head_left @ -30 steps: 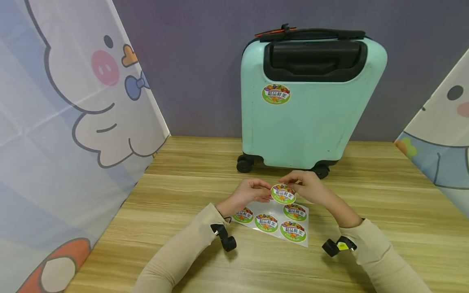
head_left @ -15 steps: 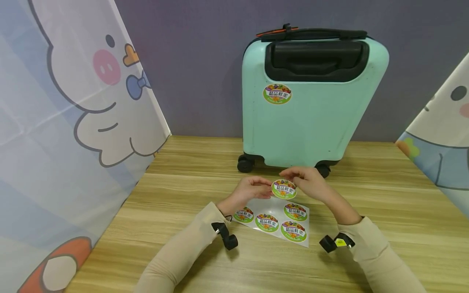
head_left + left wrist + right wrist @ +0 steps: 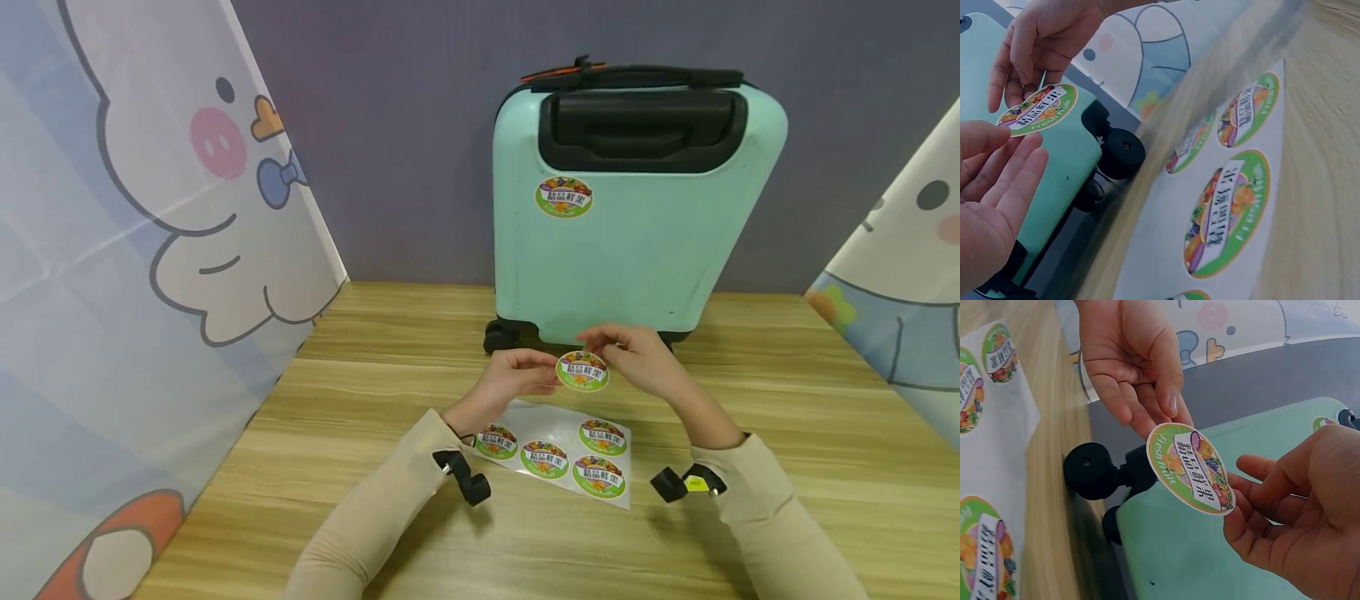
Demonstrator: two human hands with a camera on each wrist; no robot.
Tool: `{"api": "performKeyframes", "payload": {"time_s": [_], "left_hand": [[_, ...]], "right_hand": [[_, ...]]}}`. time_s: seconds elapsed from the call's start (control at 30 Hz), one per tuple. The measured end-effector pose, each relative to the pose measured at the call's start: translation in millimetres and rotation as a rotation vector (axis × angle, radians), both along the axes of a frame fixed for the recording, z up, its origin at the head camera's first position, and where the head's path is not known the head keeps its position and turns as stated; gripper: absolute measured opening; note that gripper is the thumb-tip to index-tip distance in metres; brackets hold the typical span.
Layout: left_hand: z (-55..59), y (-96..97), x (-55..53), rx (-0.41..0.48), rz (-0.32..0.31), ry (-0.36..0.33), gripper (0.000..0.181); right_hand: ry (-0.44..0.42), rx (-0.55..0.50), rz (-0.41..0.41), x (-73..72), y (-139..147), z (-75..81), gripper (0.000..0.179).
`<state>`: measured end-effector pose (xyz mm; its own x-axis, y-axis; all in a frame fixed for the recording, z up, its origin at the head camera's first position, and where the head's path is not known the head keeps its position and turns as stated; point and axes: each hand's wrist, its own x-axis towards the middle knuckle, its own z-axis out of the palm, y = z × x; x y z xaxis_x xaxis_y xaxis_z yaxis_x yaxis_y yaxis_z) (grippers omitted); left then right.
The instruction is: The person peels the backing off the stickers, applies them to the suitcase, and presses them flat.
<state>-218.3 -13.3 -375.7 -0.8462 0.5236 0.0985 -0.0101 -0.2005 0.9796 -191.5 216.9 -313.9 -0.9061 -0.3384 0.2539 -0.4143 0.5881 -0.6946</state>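
An oval fruit sticker point(image 3: 582, 372), printed with fruit and green lettering, is held between both hands above the table. My left hand point(image 3: 510, 383) pinches its left edge, thumb on top, as the left wrist view shows. At the opposite edge my right hand point(image 3: 637, 358) pinches it with thumb and fingers. Below lies a white backing sheet point(image 3: 543, 422) bearing several matching stickers; its upper left part is bare. Behind the hands stands a mint green suitcase point(image 3: 622, 250), with one such sticker point(image 3: 564, 197) on its upper left face.
The suitcase rests upright on black wheels point(image 3: 501, 337) at the back of the wooden table point(image 3: 390, 350), before a grey backdrop point(image 3: 405, 150). Cartoon-printed cloths point(image 3: 90, 317) hang at both sides. A small camera point(image 3: 472, 487) sits on each wrist.
Both hands have moved forward and up toward the suitcase, carrying the sticker away from the sheet. The sheet stays in place, and more of its bare part shows.
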Motion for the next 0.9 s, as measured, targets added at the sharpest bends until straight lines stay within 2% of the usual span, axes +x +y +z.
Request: {"api": "performKeyframes", "payload": {"time_s": [0.47, 0.7, 0.9], "left_hand": [[19.2, 4.7, -5.2, 0.042, -0.003, 0.061, 0.030], [28.9, 6.0, -7.4, 0.045, -0.001, 0.047, 0.033], [35.0, 8.4, -9.4, 0.054, 0.011, 0.046, 0.036]], "right_hand": [[0.003, -0.026, -0.015, -2.8, 2, 26.4, 0.031], [0.055, -0.042, -0.005, -3.4, 3, 36.4, 0.032], [0.059, -0.046, -0.018, -5.1, 5, 45.5, 0.033]]}}
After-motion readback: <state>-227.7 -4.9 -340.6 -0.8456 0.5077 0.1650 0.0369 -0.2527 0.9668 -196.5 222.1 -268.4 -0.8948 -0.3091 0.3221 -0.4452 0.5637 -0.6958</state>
